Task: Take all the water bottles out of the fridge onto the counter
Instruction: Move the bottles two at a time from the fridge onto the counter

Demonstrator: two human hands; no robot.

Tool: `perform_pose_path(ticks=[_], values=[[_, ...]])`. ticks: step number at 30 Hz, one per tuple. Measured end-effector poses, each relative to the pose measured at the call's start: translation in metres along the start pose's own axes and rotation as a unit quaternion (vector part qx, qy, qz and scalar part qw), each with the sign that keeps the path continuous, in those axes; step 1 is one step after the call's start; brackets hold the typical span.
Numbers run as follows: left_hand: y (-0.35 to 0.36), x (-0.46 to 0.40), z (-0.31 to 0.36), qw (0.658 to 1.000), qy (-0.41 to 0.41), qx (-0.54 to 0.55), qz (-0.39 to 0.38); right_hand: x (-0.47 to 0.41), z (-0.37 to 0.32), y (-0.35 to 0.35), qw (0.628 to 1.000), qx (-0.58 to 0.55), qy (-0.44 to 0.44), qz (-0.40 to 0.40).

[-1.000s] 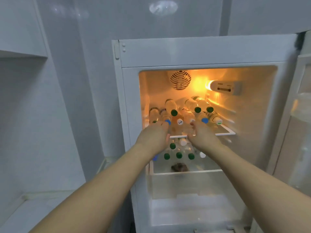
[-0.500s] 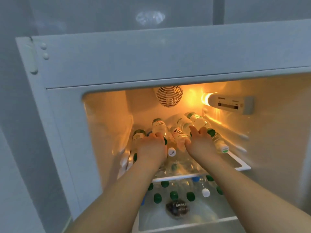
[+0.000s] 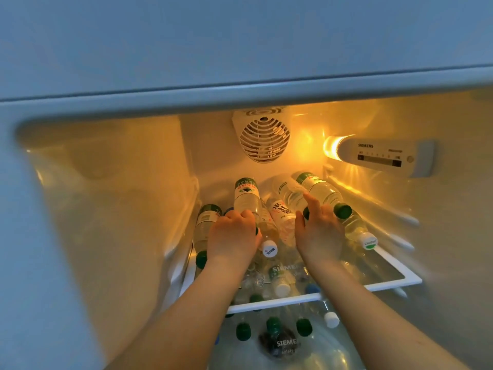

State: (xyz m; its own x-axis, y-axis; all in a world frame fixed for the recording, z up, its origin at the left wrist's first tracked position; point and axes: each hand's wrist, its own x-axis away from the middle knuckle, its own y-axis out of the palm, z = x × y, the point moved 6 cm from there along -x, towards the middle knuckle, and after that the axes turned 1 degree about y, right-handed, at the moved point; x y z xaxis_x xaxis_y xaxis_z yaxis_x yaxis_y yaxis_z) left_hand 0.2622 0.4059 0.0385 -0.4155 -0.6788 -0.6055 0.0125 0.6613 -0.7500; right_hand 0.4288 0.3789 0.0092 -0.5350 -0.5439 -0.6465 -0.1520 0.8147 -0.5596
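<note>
The left hand (image 3: 234, 236) has its fingers curled over the neck end of a green-labelled bottle (image 3: 246, 196) that lies on top of the pile, cap toward the door. It looks like a real grip, though the hand hides the cap itself. The right hand (image 3: 318, 233) is looser — fingers stretched forward and resting along a clear bottle (image 3: 289, 196), thumb side near the green-capped bottle (image 3: 324, 193) beside it. I can't tell whether it has closed on either one yet.

Everything is stacked on its side on the upper glass shelf (image 3: 386, 285): the red-labelled bottle (image 3: 284, 217) and a white-capped bottle (image 3: 266, 236) wedged between the two hands, another green-capped one (image 3: 205, 225) against the left wall, and one more with a white cap (image 3: 358, 231) low on the right. More caps show on the level below (image 3: 272, 325), so most of the job is still ahead.

The risk, to my eye, is the pile itself. Pull the top bottle out by its neck and the round ones under it may roll forward, off the shelf lip and down. A half-closed right hand on slick, possibly wet plastic could slip too — better a firm wrap before lifting.
</note>
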Motion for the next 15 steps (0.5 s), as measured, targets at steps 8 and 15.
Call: perform_pose_path(ticks=[8, 15], values=[[0.000, -0.001, -0.002, 0.999, -0.018, 0.043, -0.008, 0.001, -0.001, -0.002, 1.000, -0.014, -0.006, 0.010], [-0.026, 0.008, -0.002, 0.998, 0.044, -0.005, -0.039, 0.017, -0.008, -0.026, 0.999, -0.032, -0.016, -0.024]])
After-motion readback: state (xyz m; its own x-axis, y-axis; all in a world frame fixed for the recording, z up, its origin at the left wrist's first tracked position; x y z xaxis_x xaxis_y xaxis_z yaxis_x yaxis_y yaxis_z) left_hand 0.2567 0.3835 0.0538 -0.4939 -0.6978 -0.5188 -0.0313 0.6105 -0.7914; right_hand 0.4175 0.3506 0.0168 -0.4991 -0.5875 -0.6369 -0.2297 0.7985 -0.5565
